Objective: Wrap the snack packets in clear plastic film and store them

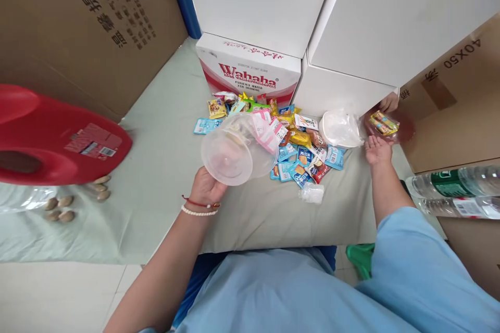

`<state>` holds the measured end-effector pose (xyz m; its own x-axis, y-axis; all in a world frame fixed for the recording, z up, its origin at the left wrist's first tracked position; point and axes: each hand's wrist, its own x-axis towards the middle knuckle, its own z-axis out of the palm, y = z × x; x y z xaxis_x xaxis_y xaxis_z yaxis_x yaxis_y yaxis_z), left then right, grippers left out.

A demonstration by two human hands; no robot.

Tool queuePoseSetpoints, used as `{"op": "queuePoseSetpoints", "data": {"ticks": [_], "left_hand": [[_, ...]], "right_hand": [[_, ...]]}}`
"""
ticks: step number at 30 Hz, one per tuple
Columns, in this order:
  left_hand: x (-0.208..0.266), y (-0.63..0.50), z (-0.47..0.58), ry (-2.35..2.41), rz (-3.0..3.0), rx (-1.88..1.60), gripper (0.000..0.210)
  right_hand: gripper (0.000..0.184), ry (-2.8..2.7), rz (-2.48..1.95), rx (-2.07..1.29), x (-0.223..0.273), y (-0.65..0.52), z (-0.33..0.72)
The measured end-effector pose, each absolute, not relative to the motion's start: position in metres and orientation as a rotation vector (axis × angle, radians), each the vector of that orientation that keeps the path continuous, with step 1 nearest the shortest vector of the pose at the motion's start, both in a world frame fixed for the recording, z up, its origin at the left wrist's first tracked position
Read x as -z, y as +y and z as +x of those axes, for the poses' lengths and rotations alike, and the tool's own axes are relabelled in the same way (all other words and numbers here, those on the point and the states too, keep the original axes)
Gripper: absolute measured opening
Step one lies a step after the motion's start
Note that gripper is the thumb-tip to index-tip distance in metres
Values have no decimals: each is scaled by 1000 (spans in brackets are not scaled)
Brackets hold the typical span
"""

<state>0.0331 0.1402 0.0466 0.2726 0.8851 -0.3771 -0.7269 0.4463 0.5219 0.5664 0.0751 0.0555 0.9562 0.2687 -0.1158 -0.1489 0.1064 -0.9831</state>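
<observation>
My left hand [209,186] grips a clear plastic tub [227,158] from below, tilted over the pile. A pink-and-white packet [267,132] shows at the tub's right side; whether it lies inside or behind, I cannot tell. Beside and behind it spreads a heap of small wrapped snacks [300,138]. My right hand [378,150] is palm up with its fingers apart, by the near edge of a see-through reddish dish [406,127]. Yellow snack packets [384,123] are in that dish. Fingers of another person's hand [389,102] show at its far side.
Behind the snacks stand a Wahaha water carton [250,75] and white boxes [347,15]. A white container in plastic [341,129] sits between heap and dish. A red jug [58,138] and walnuts [64,208] are left, plastic bottles [457,184] right.
</observation>
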Motion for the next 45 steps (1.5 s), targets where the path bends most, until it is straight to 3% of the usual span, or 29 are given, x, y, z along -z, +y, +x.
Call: {"op": "queuePoseSetpoints", "data": {"ticks": [7,12,17,21,25,30,33,37,39,40,43,45], "left_hand": [[-37,110,28,660,255,-1080,29],[-35,92,47,706,227,-999,18],[-28,77,63,777,275,-926,21],[-22,60,68,820,399,-910,17],[-14,40,68,956,668,-960,23],[-7,15,78,974,1553,-884,19],[-8,4,104,761,2004,-834,27],[-3,-3,148,572,2427,-633,55],[4,-3,164,556,2536,-501,54],[8,-3,169,563,2568,-447,48],[21,-1,173,583,2621,-404,29],[27,1,167,598,2622,-464,25]], "right_hand": [[14,-271,-1572,-453,-53,58,489],[23,-1000,-1588,-549,-67,-5,363],[48,-1074,-1284,-1114,-70,-34,278],[28,-1030,-1271,-1230,-72,-42,258],[19,-1175,-1495,-829,-107,-68,294],[31,-1199,-2069,-52,-154,-105,400],[28,-1328,-2590,123,-159,-121,457],[21,-1291,-3038,51,-142,-119,506],[7,-1216,-2989,-26,-134,-100,527],[7,-1171,-2894,-41,-132,-86,539],[38,-1036,-2536,11,-137,-31,579],[38,-1044,-2384,47,-149,6,605]]}}
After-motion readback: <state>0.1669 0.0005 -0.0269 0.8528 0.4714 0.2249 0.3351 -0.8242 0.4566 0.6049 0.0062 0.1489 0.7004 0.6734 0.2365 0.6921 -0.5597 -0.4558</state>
